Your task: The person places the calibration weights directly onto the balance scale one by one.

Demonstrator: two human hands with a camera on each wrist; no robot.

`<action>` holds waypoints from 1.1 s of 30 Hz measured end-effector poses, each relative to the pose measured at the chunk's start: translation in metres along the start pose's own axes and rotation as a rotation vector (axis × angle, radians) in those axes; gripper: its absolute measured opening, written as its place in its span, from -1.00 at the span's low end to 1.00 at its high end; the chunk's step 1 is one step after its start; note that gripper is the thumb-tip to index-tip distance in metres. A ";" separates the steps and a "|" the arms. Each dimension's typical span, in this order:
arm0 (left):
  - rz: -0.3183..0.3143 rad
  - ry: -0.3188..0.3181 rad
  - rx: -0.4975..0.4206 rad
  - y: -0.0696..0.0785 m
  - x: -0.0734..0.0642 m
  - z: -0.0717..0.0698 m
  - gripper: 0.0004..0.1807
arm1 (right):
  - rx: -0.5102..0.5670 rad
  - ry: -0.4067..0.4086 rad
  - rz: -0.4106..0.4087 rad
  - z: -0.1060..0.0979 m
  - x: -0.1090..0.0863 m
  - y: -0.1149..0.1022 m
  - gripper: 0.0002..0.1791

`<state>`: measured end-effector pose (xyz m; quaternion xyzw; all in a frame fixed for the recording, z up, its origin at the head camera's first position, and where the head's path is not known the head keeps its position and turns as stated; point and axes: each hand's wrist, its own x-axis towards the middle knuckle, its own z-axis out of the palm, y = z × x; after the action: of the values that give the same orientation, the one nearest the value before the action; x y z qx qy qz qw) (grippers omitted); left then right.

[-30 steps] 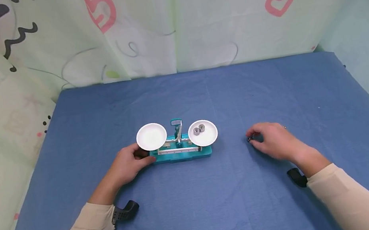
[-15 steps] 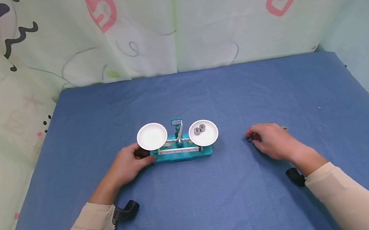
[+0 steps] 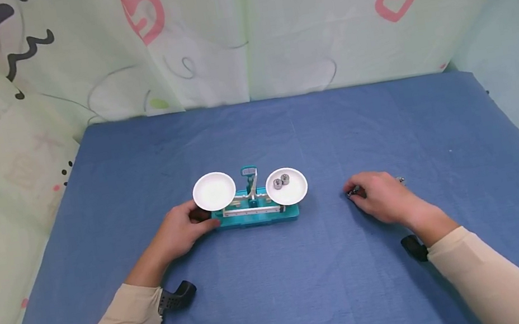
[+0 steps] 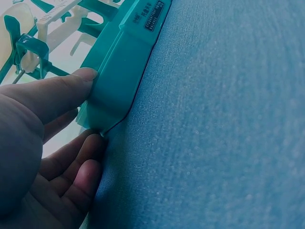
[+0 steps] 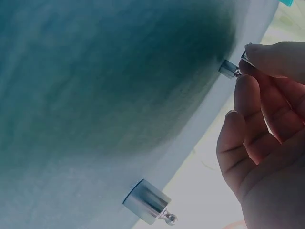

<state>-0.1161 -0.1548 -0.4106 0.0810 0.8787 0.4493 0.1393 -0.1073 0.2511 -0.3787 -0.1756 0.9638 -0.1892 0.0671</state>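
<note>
A teal balance scale [image 3: 258, 217] with two white pans stands mid-table. Two metal weights [image 3: 281, 181] sit together in its right pan [image 3: 298, 193]; the left pan [image 3: 214, 191] holds nothing. My left hand [image 3: 181, 230] grips the left end of the base, thumb on the front edge in the left wrist view. Off to the right of the scale, my right hand [image 3: 384, 197] pinches a small metal weight [image 5: 246, 57] between thumb and forefinger. Another small knobbed weight [image 5: 229, 69] is right at those fingertips. A larger knobbed weight [image 5: 147, 202] stands beyond the hand.
A blue cloth [image 3: 280, 294] covers the table. Pale printed curtains [image 3: 299, 25] hang along its back and both sides. Black wrist cameras [image 3: 179, 296] are strapped to both forearms.
My right hand has shifted very slightly left, and the larger weight behind it shows more. My left hand stays on the scale's base, and the pans look unchanged.
</note>
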 end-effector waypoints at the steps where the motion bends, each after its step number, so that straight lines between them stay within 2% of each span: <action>1: 0.001 0.000 0.002 0.000 0.000 0.000 -0.61 | 0.000 0.001 0.003 -0.001 0.000 -0.001 -0.85; 7: -0.001 -0.002 0.009 0.001 0.000 0.000 -0.61 | -0.005 0.026 0.002 -0.005 -0.001 -0.005 -0.85; 16: -0.002 -0.005 0.000 0.001 0.000 0.000 -0.61 | 0.007 0.117 -0.106 -0.013 0.001 -0.016 -0.88; 28: 0.002 -0.003 0.001 0.000 -0.001 0.000 -0.60 | 0.013 0.202 -0.243 -0.028 0.014 -0.050 -0.86; 33: 0.009 0.001 0.002 -0.001 -0.001 0.001 -0.60 | 0.014 0.204 -0.280 -0.029 0.021 -0.064 -0.86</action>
<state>-0.1154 -0.1550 -0.4117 0.0847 0.8789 0.4491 0.1368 -0.1123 0.1980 -0.3286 -0.2875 0.9304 -0.2202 -0.0570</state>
